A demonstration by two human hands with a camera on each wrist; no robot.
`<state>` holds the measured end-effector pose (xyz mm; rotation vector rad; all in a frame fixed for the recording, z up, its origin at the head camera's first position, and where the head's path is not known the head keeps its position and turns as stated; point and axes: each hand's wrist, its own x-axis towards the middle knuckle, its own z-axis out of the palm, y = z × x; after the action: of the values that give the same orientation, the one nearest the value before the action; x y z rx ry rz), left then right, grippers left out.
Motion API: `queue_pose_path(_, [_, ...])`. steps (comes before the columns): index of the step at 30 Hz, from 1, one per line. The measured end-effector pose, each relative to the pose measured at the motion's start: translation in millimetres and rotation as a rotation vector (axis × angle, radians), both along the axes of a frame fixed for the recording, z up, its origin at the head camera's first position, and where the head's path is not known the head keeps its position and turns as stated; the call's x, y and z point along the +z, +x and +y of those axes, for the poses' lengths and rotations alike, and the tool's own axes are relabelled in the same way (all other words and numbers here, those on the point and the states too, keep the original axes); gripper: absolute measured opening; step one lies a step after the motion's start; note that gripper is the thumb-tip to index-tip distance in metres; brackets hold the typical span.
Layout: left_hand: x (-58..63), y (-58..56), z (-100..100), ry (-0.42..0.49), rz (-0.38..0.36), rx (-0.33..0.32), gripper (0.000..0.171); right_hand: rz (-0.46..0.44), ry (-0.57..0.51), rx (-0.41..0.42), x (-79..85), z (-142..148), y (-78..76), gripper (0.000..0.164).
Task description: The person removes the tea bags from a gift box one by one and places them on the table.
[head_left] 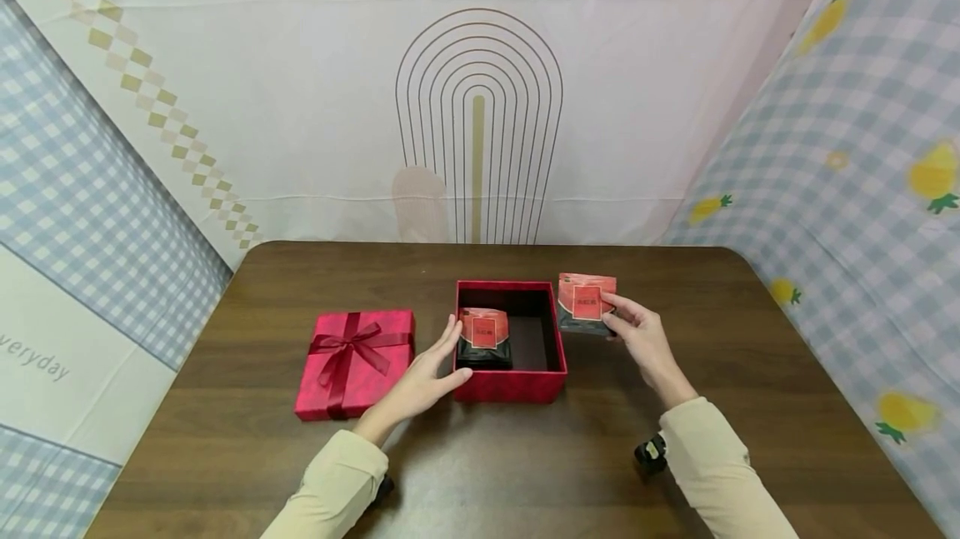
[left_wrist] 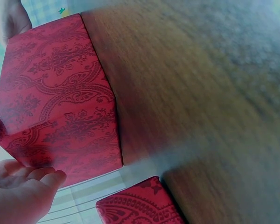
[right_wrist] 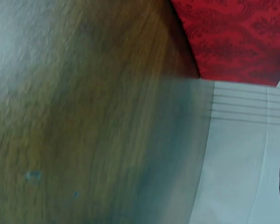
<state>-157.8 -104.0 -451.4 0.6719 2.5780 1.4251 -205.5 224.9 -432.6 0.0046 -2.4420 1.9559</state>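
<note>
We see a red-and-black packet (head_left: 587, 304) raised just to the right of an uncovered red box (head_left: 510, 387), near its far right corner; the right hand (head_left: 647, 343) pinches it by its right edge, thumb and fingers clamped on it, so that its printed front shows in the head view; in the right wrist view we get only a sliver of that hand at the frame's edge, and we cannot make out its grip from there.

Inside the box, against its left wall, we find a second packet (head_left: 484, 332) of the same look, lying face up; dark layers show beneath its front edge, though we cannot tell how many; to its right we see the box's dark floor.

The left hand (head_left: 423, 385) is at the box's near left corner, its fingers extended along the left wall and its thumb, spread apart from them, at the near rim; the two hands are well apart, on opposite sides of the box.

Farther left we see a red lid (head_left: 382, 389) with a dark red bow (head_left: 352, 345), lying beside the box and apart from it; all this stands on a brown wooden table (head_left: 525, 472); behind it hangs a pale cloth (head_left: 300, 64) with an arch of thin lines, and to the right a blue checked cloth (head_left: 862, 231) with yellow fruit.
</note>
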Motion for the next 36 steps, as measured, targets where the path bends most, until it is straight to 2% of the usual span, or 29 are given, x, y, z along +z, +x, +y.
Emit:
queue_pose_path(5, [0.6,0.1,0.0,-0.003,-0.004,0.004,0.069,-0.011,-0.011,-0.02,-0.8,10.3,-1.3,0.044])
queue_pose_path(7, [0.9,0.0,0.0,-0.002,-0.006,0.005,0.069,-0.007,0.022,-0.019,-2.2,14.6,-2.1,0.043])
queue_pose_path(15, [0.9,-0.5,-0.3,-0.005,-0.002,0.003,0.069,0.004,0.347,0.068,-15.9,23.1,-9.7,0.037])
queue_pose_path(26, [1.1,0.4,1.2,-0.004,-0.012,-0.012,0.07,-0.033,0.59,0.147,-35.4,23.2,-19.2,0.024])
queue_pose_path(29, [1.9,1.0,1.2,-0.005,-0.018,-0.011,0.07,-0.042,0.627,0.16,-36.1,23.6,-20.0,0.024])
queue_pose_path(36, [2.0,1.3,0.5,-0.007,-0.012,-0.005,0.07,-0.085,0.627,0.181,-37.4,23.4,-21.9,0.027])
